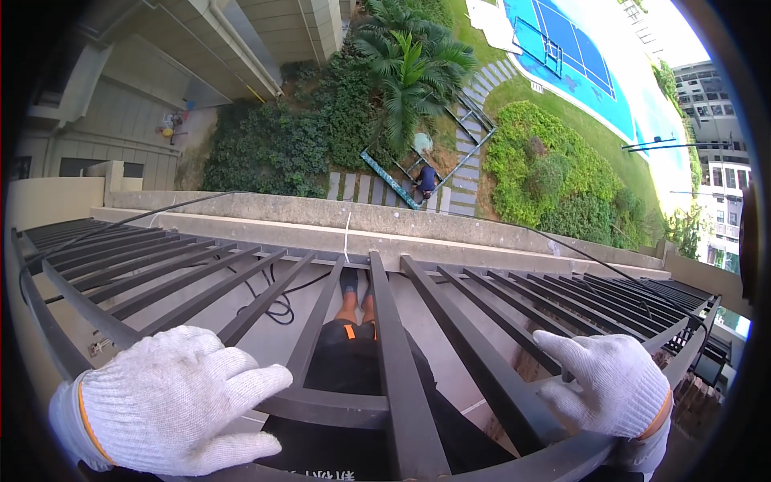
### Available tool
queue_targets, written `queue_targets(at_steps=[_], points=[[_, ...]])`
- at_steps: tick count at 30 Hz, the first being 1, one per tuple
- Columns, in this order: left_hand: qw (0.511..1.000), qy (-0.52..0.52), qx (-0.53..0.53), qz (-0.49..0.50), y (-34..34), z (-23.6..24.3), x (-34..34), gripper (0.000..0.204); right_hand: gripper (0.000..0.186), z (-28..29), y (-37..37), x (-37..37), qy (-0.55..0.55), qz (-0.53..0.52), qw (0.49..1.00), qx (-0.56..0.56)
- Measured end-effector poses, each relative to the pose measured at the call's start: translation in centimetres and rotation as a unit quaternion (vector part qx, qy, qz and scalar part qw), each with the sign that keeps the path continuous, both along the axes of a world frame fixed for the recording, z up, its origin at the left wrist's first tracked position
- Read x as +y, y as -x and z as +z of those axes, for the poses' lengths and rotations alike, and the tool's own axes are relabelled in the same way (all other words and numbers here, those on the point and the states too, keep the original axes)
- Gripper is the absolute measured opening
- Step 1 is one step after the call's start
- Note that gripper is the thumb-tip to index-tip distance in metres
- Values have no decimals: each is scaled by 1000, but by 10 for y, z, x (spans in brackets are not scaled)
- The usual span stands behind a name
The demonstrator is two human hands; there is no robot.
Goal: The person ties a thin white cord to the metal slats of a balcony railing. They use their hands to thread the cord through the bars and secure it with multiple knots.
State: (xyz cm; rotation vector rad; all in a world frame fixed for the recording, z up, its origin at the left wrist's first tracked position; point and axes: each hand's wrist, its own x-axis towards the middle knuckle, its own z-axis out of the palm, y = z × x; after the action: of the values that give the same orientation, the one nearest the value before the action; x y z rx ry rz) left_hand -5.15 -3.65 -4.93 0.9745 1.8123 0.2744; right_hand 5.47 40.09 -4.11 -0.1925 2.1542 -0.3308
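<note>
A dark metal railing (414, 377) with long flat bars spreads across the near half of the view. On its left part lies my left hand (173, 398) in a white knitted glove with an orange cuff edge, its fingers stretched out toward the middle and thumb apart. My right hand (606, 381), gloved alike, is at the right part of the railing. Its index finger points left and the thumb stands apart below, with nothing visible held. Between the bars, legs in dark shorts with orange tabs (350, 331) show below.
Beyond the railing runs a concrete ledge (305, 215), with a black cable (562, 241) and a white cord (347, 233). A looped black cable (277, 312) lies under the bars. Far below, a person in dark blue (426, 178) crouches by metal frames (389, 178) among shrubs and paving.
</note>
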Motion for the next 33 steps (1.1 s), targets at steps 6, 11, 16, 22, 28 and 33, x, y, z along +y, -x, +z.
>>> queue_targets(at_steps=[6,11,16,22,28,33], points=[[1000,7,-22,9,1,-1,0,72,72,0,1,0,11,-5,1000,3],[1000,-7,-10,12,0,-1,-1,71,71,1,1,0,10,-5,1000,1],[1000,-5,-10,17,-1,-1,-2,71,71,-1,-1,1,17,-9,1000,11],[1000,-8,-2,10,0,-1,-2,71,71,-1,0,0,13,-12,1000,13],[1000,-2,-13,7,1,-1,-2,69,69,1,1,-3,3,-21,1000,9],[1000,-3,-12,-4,2,-2,-2,69,68,2,1,-4,0,-22,1000,9]])
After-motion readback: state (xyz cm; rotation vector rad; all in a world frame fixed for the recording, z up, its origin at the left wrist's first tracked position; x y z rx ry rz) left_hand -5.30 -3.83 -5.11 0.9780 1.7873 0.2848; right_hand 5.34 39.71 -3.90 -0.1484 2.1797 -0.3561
